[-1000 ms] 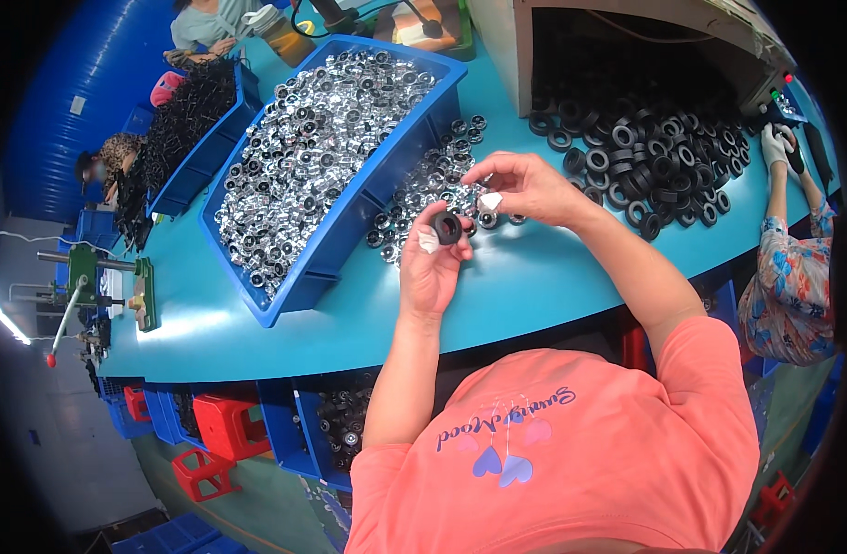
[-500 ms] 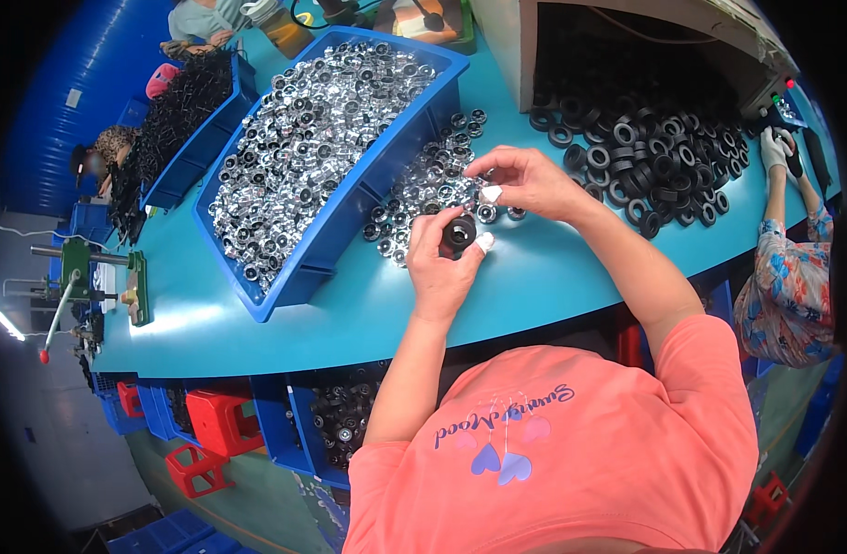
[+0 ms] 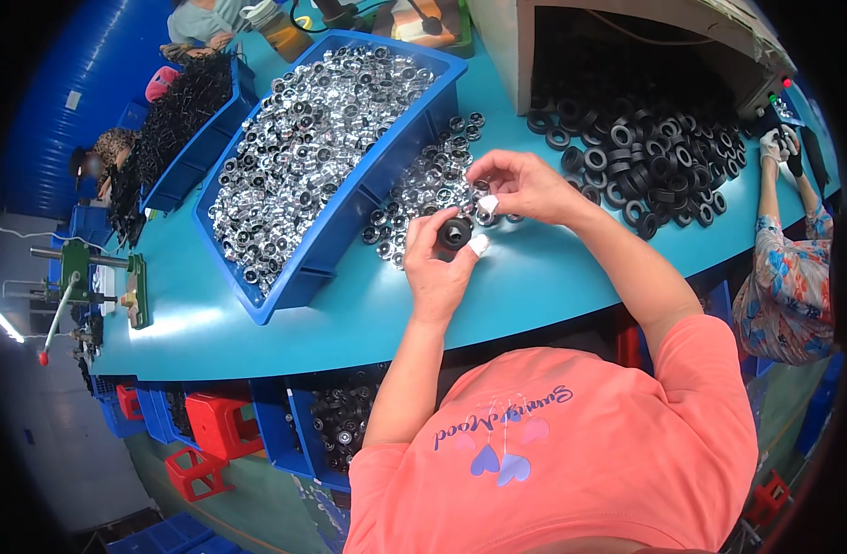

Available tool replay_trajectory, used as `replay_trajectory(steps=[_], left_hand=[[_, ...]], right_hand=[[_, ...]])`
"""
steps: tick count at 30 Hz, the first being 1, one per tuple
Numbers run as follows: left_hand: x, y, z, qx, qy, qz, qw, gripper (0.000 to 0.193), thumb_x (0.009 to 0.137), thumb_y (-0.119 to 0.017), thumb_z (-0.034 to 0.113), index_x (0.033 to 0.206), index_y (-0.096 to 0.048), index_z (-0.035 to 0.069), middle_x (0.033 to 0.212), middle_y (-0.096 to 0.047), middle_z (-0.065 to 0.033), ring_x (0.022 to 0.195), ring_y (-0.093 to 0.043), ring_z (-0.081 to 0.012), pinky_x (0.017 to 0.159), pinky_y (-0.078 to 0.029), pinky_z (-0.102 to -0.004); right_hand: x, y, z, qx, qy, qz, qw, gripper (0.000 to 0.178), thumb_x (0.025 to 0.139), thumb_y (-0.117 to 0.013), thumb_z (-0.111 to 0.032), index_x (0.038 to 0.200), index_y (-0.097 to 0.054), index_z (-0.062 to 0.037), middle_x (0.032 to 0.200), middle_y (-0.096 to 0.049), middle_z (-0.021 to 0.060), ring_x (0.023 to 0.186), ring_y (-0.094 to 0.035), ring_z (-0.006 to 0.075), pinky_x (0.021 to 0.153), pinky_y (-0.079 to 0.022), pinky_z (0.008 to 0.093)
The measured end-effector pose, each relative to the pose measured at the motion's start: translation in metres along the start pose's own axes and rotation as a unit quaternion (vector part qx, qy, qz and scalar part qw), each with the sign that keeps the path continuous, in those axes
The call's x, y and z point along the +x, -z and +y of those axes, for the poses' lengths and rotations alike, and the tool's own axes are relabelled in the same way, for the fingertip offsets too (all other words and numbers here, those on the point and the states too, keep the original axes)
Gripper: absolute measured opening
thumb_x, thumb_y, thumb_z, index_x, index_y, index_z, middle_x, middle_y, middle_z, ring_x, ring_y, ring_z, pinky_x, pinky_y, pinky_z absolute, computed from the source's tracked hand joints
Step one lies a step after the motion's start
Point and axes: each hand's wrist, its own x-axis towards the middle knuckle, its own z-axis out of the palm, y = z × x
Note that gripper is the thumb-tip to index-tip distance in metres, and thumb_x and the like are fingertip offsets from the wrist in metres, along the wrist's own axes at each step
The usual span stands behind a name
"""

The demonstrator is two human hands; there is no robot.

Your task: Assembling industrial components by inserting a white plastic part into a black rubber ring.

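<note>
My left hand (image 3: 436, 275) grips a small black toy-sized tyre (image 3: 455, 234) between thumb and fingers, its round face turned up. White tape wraps the thumb tip. Just right of it, my right hand (image 3: 525, 189) curls at the edge of a loose pile of silver wheel hubs (image 3: 433, 185). Its index finger and white-taped thumb pinch a shiny hub (image 3: 480, 187), partly hidden by the fingers. To the left, a long blue bin (image 3: 368, 198) is heaped with the same silver hubs. A heap of black tyres (image 3: 659, 166) lies to the right of my right hand.
A pale box-like housing (image 3: 497, 55) stands behind the tyres. Another person's gloved hands (image 3: 776, 148) work at the far right. A green hand press (image 3: 77, 277) is at the left, near a second blue bin (image 3: 197, 138) of black parts. Red stools (image 3: 216, 425) stand below the table.
Both hands stay nearly in place. The tyre in my left hand has tilted slightly, and my right fingers have shifted a little lower at the hub pile.
</note>
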Motion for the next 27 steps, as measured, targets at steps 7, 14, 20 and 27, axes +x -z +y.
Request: replay_trajectory(steps=[7,14,20,27], left_hand=[[0.002,0.007,-0.013,-0.314,0.111,-0.052,0.941,0.058,0.086,-0.078,0.005,0.138,-0.053,0.000,0.122,-0.064,-0.0112,0.104,-0.067,-0.0213,0.096,-0.055,-0.0347],[0.003,0.009,-0.011,-0.354,0.115,-0.061,0.926,0.058,0.087,-0.079,0.007,0.138,-0.053,0.001,0.117,-0.065,-0.0096,0.102,-0.067,-0.0188,0.094,-0.055,-0.0345],[0.005,0.009,-0.011,-0.407,0.123,-0.057,0.903,0.057,0.088,-0.078,0.009,0.137,-0.050,0.004,0.114,-0.065,-0.0086,0.101,-0.068,-0.0193,0.099,-0.055,-0.0419],[0.004,0.007,-0.022,-0.326,0.108,-0.051,0.938,0.059,0.089,-0.076,0.008,0.140,-0.048,0.000,0.121,-0.062,-0.0095,0.106,-0.065,-0.0198,0.095,-0.054,-0.0370]], right_hand=[[-0.003,-0.001,-0.001,-0.044,0.038,-0.007,0.998,0.035,0.076,-0.074,0.002,0.110,-0.069,-0.0032,0.086,-0.059,-0.0030,0.074,-0.055,0.0046,0.068,-0.049,0.0212],[-0.006,-0.002,-0.017,-0.149,0.086,-0.012,0.985,0.034,0.076,-0.076,-0.001,0.109,-0.072,-0.0054,0.095,-0.061,0.0019,0.080,-0.060,0.0091,0.072,-0.052,0.0249],[-0.007,-0.004,-0.012,-0.158,0.123,-0.031,0.979,0.035,0.084,-0.076,-0.005,0.118,-0.072,-0.0060,0.106,-0.062,0.0034,0.086,-0.062,0.0112,0.076,-0.053,0.0250],[-0.011,-0.010,-0.012,-0.178,0.145,-0.033,0.973,0.042,0.081,-0.079,-0.015,0.119,-0.066,-0.0055,0.099,-0.063,0.0062,0.087,-0.064,0.0170,0.077,-0.055,0.0318]])
